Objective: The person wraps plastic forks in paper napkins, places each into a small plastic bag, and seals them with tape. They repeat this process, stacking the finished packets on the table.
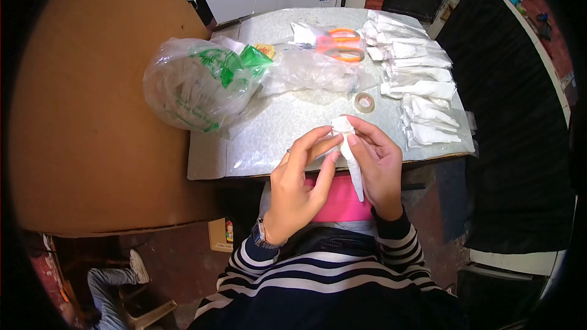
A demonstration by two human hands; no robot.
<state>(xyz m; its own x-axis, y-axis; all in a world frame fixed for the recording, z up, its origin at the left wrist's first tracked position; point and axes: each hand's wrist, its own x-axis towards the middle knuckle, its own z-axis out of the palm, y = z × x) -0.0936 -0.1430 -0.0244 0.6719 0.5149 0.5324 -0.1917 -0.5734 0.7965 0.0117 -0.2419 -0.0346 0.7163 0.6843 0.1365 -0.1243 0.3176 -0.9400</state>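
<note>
Between both hands, near the table's front edge, is a slim white tissue-wrapped piece (353, 171), broad at the top and tapering to a point below. The thumb and fingers of my right hand (380, 162) pinch its upper part from the right. My left hand (298, 184) presses its fingertips against the upper part from the left. What lies inside the wrapping is hidden. Just beyond the fingers, a roll of tape (364, 102) lies on the table. Similar white wrapped pieces (422, 72) in clear plastic are lined up along the right side.
On the grey tabletop (257, 153), a large clear plastic bag (189, 95) with green print stands at the left. Crumpled clear plastic (312, 72) and orange-handled scissors (346, 54) lie at the back. A brown panel (98, 98) borders the left; another person's leg (110, 284) shows lower left.
</note>
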